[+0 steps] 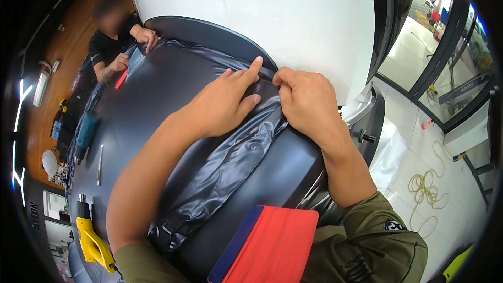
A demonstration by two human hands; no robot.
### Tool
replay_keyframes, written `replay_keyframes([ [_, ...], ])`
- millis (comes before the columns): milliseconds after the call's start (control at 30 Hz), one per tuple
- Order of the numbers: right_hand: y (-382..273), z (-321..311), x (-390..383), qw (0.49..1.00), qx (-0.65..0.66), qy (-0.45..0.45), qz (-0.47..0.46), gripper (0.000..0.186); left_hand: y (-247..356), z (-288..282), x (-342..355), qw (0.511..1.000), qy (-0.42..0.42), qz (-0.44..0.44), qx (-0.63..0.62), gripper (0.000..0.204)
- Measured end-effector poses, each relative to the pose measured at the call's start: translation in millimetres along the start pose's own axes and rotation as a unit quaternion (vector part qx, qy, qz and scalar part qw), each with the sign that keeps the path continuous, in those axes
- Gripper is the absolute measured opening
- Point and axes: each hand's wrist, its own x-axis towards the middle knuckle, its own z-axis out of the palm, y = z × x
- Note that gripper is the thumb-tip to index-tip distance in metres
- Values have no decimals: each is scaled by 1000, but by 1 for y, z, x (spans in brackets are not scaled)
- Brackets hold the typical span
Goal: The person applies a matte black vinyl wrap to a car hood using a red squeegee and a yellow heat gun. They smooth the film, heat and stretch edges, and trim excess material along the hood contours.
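Observation:
Dark grey glossy vinyl wrap film [230, 162] lies bunched in folds across a matte dark car panel [157, 94]. My left hand [225, 99] rests on the film near the panel's far edge, index finger stretched forward and thumb apart. Beside it, my right hand [309, 102] has its fingers closed in a pinch on the film's edge, at the corner by a large white car panel [283, 15]. A red squeegee [277, 246] with a dark blue edge shows close to my body, apart from both hands.
At the far left another person [107, 42] leans over the panel, handling film beside a red squeegee [121, 79]. A yellow heat gun [94, 246], a teal heat gun [86, 128] and a slim silver tool [100, 165] lie left. A coiled yellow hose [425, 188] lies on the floor right.

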Motion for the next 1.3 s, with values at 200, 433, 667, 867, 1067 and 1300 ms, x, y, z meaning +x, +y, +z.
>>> replay_keyframes([
  [200,0,-7,-6,990,-62,-102,72,20,-7,4,14,1000,-26,2,-17,66],
  [433,5,-7,-6,992,-50,-102,56,21,-15,-7,-34,1000,-3,-23,-16,60],
  [667,8,-6,-8,996,5,-67,54,22,5,-2,-19,999,-27,4,-32,54],
  [867,7,-3,-8,998,2,-45,48,23,9,3,-4,987,-36,6,-156,54],
  [1067,8,-6,-3,998,15,-23,57,25,-19,-23,17,984,29,-129,-121,36],
  [1300,5,1,-4,997,66,28,-30,24,-82,-23,30,978,70,43,192,26],
])
